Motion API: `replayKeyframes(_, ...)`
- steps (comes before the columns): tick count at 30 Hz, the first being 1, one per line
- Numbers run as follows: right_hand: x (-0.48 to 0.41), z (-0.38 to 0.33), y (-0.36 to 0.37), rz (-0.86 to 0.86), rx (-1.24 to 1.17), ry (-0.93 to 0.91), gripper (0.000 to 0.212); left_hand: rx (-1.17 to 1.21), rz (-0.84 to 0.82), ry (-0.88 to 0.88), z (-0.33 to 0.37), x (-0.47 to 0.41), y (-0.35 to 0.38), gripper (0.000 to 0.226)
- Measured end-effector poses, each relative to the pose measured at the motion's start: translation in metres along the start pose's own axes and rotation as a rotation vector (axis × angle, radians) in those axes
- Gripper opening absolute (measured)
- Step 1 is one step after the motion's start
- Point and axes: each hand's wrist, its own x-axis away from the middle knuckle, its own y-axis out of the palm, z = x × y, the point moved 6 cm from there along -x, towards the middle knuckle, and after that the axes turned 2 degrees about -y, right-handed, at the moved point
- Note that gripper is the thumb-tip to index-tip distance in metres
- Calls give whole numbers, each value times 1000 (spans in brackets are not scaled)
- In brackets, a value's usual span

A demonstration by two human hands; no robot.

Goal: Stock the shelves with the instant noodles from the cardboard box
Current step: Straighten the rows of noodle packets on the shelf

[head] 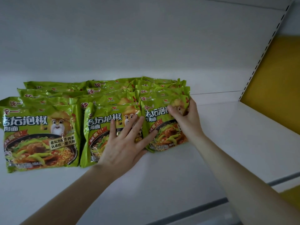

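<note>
A white metal shelf (211, 143) carries three rows of glossy green plastic instant-noodle packets (40, 127). A perforated white upright (259, 59) and a yellow panel (279, 78) stand well apart on the right. The packets stand on their bottom edges, long axis up, leaning back, with printed noodle bowls and a cartoon mascot facing forward. The left hand (125, 143) presses straight, spread fingers (129, 127) on the middle front packet (100, 127). The right hand (186, 117) grips the top corner of the right front packet (162, 135) with curled fingers.

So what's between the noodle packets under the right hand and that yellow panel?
In the head view, past the noodle packets only bare white shelf, then the slotted upright edging the yellow panel.
</note>
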Motion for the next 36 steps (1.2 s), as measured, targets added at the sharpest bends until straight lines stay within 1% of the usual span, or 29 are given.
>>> replayKeyframes(3, -22, -7, -15, 24, 62, 25, 91, -5, -11, -30, 2, -4, 2, 50)
replayKeyframes(5, -45, -15, -20, -3, 48, 47, 95, -11, -24, -49, 3, -5, 3, 47)
replayKeyframes(8, -69, -14, -12, -101, 42, 120, 97, -4, -47, -65, 4, -6, 5, 48)
replayKeyframes(11, -75, -1, 1, -157, -17, 214, 107, -2, -40, -64, 4, -6, 6, 47)
replayKeyframes(12, -76, 2, 5, -168, -49, 225, 106, -1, -34, -61, 4, -6, 6, 46)
replayKeyframes(13, -78, 4, 8, -176, -85, 224, 101, -2, -29, -57, 4, -6, 7, 46)
replayKeyframes(16, -81, 5, 14, -188, -159, 195, 77, -5, -19, -51, 4, -6, 8, 46)
replayKeyframes(17, -82, 6, 14, -191, -163, 191, 73, -5, -19, -52, 5, -6, 8, 46)
replayKeyframes(19, -82, 8, 13, -204, -156, 188, 70, -11, -20, -56, 5, -6, 9, 46)
replayKeyframes(21, -81, 8, 11, -193, -94, 174, 74, -18, -22, -58, 5, -7, 10, 46)
replayKeyframes(22, -80, 7, 9, -164, -21, 149, 77, -19, -21, -59, 5, -7, 10, 46)
replayKeyframes(24, -80, -1, 0, -42, 151, 56, 77, -16, -24, -57, 5, -5, 10, 46)
replayKeyframes(26, -74, -18, -11, 111, 266, -93, 70, -5, -32, -56, 5, -4, 8, 46)
replayKeyframes(28, -60, -42, -17, 190, 372, -288, 61, 20, -23, -50, 4, -3, 5, 47)
replayKeyframes(29, -52, -53, -17, 169, 426, -383, 57, 44, -10, -47, 3, -2, 1, 47)
replayKeyframes(31, -30, -67, -8, -1, 523, -515, 56, 90, 38, -40, -2, 5, -10, 42)
replayKeyframes(33, -1, -65, 3, -219, 656, -601, 68, 73, 71, -31, -13, 17, -21, 39)
replayKeyframes(34, 14, -59, 7, -294, 771, -667, 75, 37, 65, -37, -20, 25, -25, 41)
replayKeyframes(36, 33, -37, 15, -382, 1072, -774, 87, -45, 20, -56, -36, 35, -26, 48)
